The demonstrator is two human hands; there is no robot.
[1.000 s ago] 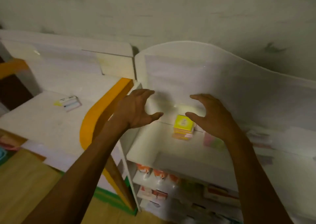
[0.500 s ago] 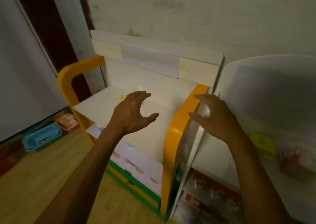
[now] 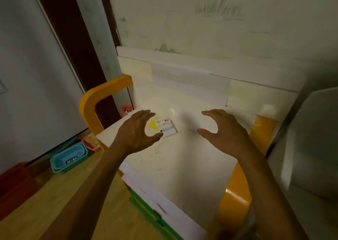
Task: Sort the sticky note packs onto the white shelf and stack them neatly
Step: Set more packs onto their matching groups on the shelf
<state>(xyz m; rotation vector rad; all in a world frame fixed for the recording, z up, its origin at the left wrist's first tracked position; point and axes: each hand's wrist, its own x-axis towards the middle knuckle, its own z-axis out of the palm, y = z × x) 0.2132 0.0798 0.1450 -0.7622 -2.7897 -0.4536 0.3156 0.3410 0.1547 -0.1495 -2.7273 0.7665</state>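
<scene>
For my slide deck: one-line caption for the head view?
Both hands, left and right, hover open over a sticky note pack on the white shelf top.

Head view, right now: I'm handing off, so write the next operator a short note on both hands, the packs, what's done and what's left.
Left hand: empty, fingers loosely curved, hovering just left of the pack.
Right hand: empty, fingers loosely curved, hovering right of it, apart from it.
Pack: lies flat on the white top of the orange-sided unit, untouched.
White shelf: only its edge shows at the right; its contents are out of view.
Done: cannot tell from this view.
Left: grip the pack, carry it right to the white shelf, stack it neatly.
</scene>
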